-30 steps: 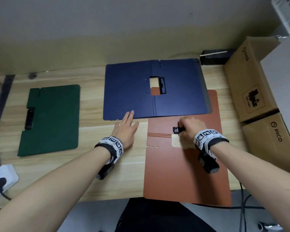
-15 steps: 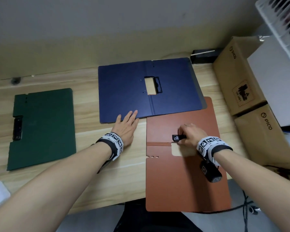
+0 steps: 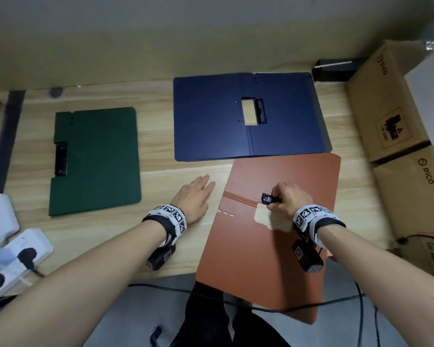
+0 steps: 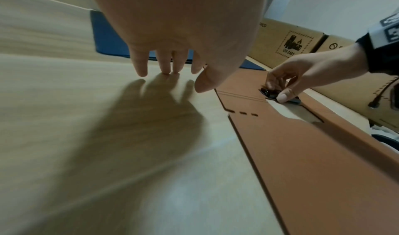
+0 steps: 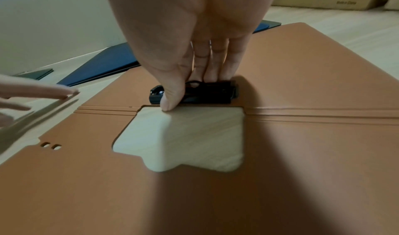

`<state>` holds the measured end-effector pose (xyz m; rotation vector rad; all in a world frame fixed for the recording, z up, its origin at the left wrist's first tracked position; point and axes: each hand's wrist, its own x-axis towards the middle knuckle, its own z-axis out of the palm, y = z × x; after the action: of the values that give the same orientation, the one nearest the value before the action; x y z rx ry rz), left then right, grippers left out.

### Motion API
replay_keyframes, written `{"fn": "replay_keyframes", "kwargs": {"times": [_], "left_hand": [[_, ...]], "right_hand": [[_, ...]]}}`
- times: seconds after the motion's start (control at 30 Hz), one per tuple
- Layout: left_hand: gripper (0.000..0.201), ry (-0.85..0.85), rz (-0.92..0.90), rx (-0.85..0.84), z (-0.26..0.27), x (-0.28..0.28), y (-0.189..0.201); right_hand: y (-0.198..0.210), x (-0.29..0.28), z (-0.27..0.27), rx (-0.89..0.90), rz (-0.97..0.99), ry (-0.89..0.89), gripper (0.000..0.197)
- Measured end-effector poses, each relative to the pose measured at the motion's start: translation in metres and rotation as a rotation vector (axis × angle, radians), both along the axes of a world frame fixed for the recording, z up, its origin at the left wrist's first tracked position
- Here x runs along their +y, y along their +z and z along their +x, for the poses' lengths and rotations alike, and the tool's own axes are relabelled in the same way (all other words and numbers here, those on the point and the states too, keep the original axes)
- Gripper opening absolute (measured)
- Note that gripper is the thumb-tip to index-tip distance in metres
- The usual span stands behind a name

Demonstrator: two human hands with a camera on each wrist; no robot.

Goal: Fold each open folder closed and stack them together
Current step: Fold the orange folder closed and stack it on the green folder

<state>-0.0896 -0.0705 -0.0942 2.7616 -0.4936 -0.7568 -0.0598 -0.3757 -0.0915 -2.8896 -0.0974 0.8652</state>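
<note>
I am pinching the small black metal clip (image 5: 194, 92) of the flat rust-orange plastic folder (image 3: 266, 259) with my right hand (image 3: 287, 200), thumb on its near edge and fingers curled over the far side, because the clip gives me a firm handle on a sheet too thin and flat to grab anywhere else. The folder is lying fully open on the pale wooden surface (image 3: 161, 171), its fold lines running crosswise just in front of the clip, and its near half is hanging over the edge toward my lap. Its far corner is lying just beside the front edge of the wide navy-blue plastic folder (image 3: 211, 121); I cannot tell whether the two overlap.

My left hand (image 3: 194, 199) is hovering flat just above the bare wood beside the orange folder's left edge, fingers straight and relaxed, holding nothing; the left wrist view shows its shadow below the fingertips. I am keeping it there, I judge, so it is ready to take that edge or steady the sheet when I swing one half over.

The navy folder is also lying open further back, clip in its middle. The dark green plastic folder (image 3: 95, 159) is sitting well apart on the left, already folded shut, so it looks like the base for the stack. Two folders remain to be closed.
</note>
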Motion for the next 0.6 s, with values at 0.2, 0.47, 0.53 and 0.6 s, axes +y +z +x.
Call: {"fn": "replay_keyframes", "kwargs": {"times": [0.2, 0.47, 0.53, 0.6], "left_hand": [[0.062, 0.242, -0.143, -0.004, -0.07, 0.013, 0.003], [0.047, 0.747, -0.202, -0.128, -0.142, 0.021, 0.003], [0.048, 0.796, -0.165, -0.142, -0.151, 0.019, 0.002], [0.051, 0.832, -0.141, -0.139, -0.155, 0.015, 0.002]], "right_hand": [[0.007, 0.017, -0.01, -0.032, -0.041, 0.056, 0.041], [-0.001, 0.03, -0.025, -0.048, -0.014, -0.026, 0.041], [-0.007, 0.031, -0.029, -0.051, 0.022, -0.099, 0.041], [-0.012, 0.031, -0.032, -0.05, 0.048, -0.167, 0.042]]}}
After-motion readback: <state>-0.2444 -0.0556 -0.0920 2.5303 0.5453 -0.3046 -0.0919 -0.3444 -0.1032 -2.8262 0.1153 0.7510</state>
